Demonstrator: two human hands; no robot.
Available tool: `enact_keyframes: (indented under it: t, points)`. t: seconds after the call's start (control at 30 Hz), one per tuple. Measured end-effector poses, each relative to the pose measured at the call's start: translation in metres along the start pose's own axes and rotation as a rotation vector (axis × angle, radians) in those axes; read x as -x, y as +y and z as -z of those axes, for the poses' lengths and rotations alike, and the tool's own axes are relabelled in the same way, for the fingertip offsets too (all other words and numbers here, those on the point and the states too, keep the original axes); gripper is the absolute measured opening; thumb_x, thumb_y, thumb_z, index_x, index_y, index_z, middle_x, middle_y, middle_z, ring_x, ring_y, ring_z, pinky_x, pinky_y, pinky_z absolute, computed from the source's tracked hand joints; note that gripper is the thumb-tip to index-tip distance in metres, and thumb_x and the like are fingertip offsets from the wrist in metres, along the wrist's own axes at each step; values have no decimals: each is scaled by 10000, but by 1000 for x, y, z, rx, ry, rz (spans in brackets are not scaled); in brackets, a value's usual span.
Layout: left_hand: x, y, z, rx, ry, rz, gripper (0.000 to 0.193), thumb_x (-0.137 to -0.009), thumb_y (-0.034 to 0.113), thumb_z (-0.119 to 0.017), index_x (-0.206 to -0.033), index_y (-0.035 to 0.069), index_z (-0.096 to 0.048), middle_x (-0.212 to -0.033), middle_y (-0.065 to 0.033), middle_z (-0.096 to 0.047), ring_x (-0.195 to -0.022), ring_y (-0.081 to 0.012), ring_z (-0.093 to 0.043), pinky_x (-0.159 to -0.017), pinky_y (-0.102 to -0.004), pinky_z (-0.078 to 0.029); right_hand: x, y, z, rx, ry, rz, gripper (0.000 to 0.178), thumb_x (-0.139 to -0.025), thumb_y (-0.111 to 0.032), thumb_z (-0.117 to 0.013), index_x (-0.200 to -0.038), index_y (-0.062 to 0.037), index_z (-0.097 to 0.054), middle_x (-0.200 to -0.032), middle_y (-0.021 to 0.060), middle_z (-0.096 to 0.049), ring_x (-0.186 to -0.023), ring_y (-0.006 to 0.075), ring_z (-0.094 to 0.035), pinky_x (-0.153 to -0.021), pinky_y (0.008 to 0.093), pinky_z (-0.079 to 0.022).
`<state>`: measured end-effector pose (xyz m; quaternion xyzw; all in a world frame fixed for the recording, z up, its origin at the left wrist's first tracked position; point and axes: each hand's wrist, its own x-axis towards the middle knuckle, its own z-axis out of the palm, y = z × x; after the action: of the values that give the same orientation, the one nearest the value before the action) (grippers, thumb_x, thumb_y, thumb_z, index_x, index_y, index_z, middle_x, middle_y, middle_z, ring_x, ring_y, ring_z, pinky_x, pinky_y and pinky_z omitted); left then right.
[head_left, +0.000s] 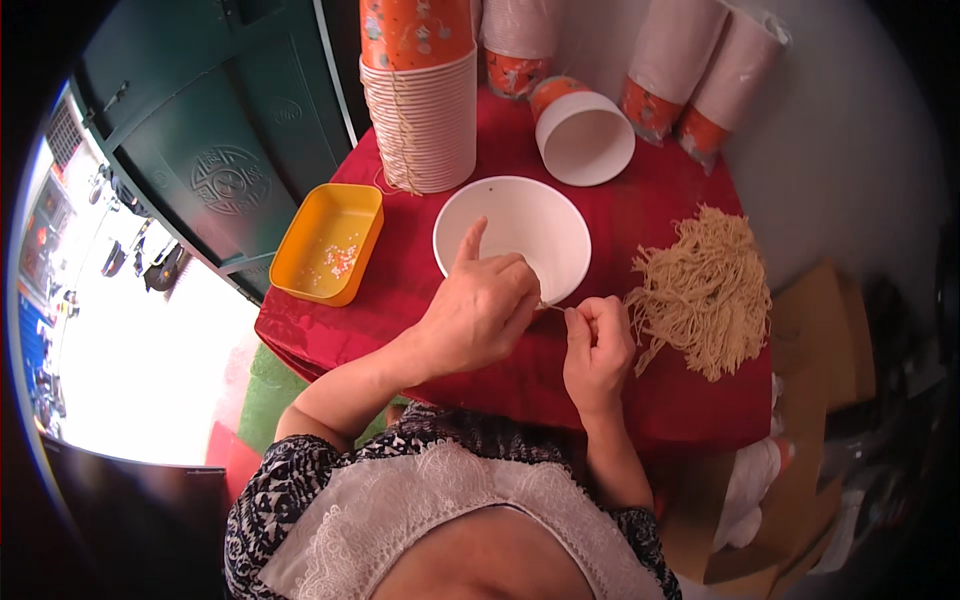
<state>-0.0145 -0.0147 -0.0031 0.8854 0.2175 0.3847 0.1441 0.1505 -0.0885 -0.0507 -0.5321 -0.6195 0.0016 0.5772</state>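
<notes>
My left hand [480, 305] rests at the near rim of an empty white bowl [520, 220], index finger pointing up over it, thumb and fingers pinching a thin tan string [553, 307]. My right hand [597, 345] pinches the other end of the same string just to the right. A heap of tan strings [705, 290] lies on the red tablecloth [400, 290] right of my right hand.
A yellow tray [300, 265] with small bits sits at the table's left edge. A tall stack of paper bowls [420, 120] tied with string stands behind the white bowl. One bowl [583, 135] lies on its side; wrapped bowl stacks [700, 70] lean at the back. Cardboard [810, 330] at right.
</notes>
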Motion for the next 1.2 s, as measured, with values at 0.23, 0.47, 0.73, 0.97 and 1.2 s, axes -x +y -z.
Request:
enact_keyframes:
  t: [0.23,0.47,0.73,0.97,1.2]
  points:
    - [-2,-1,30,94,142,-89,87,-847,15,-633,-921,47,-599,-874,-96,-618,-890,-311,-631,-1106,-583,-298,-21,-3,4,-43,-181,-41,180,-983,-130,-562,-893,25,-578,-748,171,-607,-611,289,-595,-590,381,-477]
    - [15,-25,111,282,-76,-69,458,-794,42,-662,-1248,38,-602,-1441,-183,-453,-1365,-362,-394,-1117,-456,-338,-41,7,37,-655,-266,-240,253,-878,-51,-490,-626,-38,-473,-572,-29,-463,-514,34,-379,-470,253,-302]
    - [14,-24,101,624,-399,-424,321,-825,285,-797,-988,37,-677,-1396,-214,-516,-1339,-400,-426,-1105,-606,-218,-38,17,23,-1100,-370,-262,252,-857,-74,-485,-608,-36,-481,-559,32,-492,-474,74,-382,-443,256,-286]
    - [9,3,101,710,-252,-397,699,-797,382,-819,-1301,13,-507,-1397,-221,-471,-1363,-398,-389,-1092,-529,-328,-45,18,17,-1145,-497,-310,248,-861,-63,-477,-615,-33,-494,-558,38,-490,-468,80,-378,-439,254,-282]
    - [4,7,89,778,-439,-419,387,-834,332,-779,-887,16,-563,-900,-101,-558,-965,-311,-589,-1094,-606,-281,-60,-7,19,-888,-409,-382,244,-926,-60,-484,-699,-1,-553,-559,20,-465,-460,69,-352,-426,242,-248]
